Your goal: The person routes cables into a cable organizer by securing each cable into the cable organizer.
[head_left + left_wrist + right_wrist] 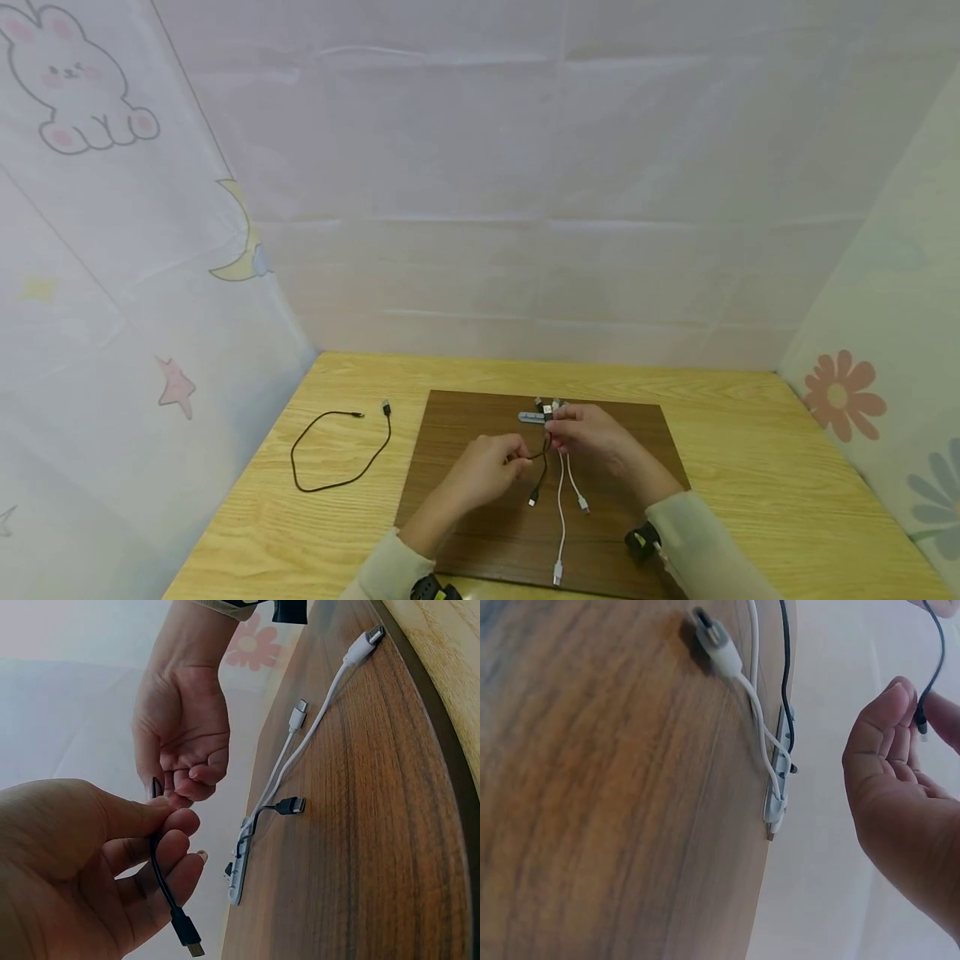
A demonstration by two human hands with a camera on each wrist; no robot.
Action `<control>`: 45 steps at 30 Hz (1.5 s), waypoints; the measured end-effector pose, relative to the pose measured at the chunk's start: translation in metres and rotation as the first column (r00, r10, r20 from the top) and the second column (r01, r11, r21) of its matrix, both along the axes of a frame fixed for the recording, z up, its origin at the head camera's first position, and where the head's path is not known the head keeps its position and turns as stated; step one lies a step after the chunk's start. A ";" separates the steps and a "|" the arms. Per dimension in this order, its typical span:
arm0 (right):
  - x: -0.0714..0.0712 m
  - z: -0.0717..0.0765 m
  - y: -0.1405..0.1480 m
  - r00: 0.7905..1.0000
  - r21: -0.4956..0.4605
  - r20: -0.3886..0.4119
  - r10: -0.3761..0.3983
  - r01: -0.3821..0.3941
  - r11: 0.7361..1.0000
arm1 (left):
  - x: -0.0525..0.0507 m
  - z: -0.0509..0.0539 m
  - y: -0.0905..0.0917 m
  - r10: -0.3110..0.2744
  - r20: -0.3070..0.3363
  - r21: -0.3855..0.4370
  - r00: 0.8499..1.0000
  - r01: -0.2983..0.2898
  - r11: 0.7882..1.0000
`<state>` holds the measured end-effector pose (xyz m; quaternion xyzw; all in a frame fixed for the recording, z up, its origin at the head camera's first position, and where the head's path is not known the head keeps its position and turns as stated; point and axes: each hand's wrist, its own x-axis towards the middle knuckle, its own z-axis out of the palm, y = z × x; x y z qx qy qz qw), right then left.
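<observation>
A short black cable [163, 881] is pinched between the thumb and fingers of my left hand [483, 471]; its small connector [186, 930] hangs below those fingers. My right hand [596, 433] pinches the same cable near its larger plug [548, 412], above the board. Behind the hands, a grey-blue cable holder [531, 417] lies near the board's back edge. Two white cables [561, 508] and another black cable [264, 808] run from the holder, their free ends lying toward the front of the board.
The dark brown board [465, 500] lies on a light wooden table [247, 533]. Left of the board, a longer black cable [293, 454] lies in an open loop. Patterned white sheets [480, 167] stand behind and at both sides.
</observation>
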<state>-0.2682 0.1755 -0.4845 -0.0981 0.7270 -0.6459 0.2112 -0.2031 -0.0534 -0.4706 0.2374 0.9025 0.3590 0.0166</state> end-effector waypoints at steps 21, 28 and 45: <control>-0.020 0.003 -0.018 0.954 0.358 -0.282 -0.097 0.199 0.912 | -0.013 -0.018 0.016 0.021 -0.255 -0.316 0.967 -0.104 0.943; -0.029 0.005 -0.023 0.942 0.454 -0.330 -0.057 0.211 0.865 | -0.013 -0.018 0.026 0.022 -0.281 -0.445 0.959 -0.151 0.883; -0.043 -0.002 -0.030 0.927 0.502 -0.374 -0.027 0.226 0.835 | -0.018 -0.025 0.033 -0.003 -0.303 -0.547 0.953 -0.171 0.820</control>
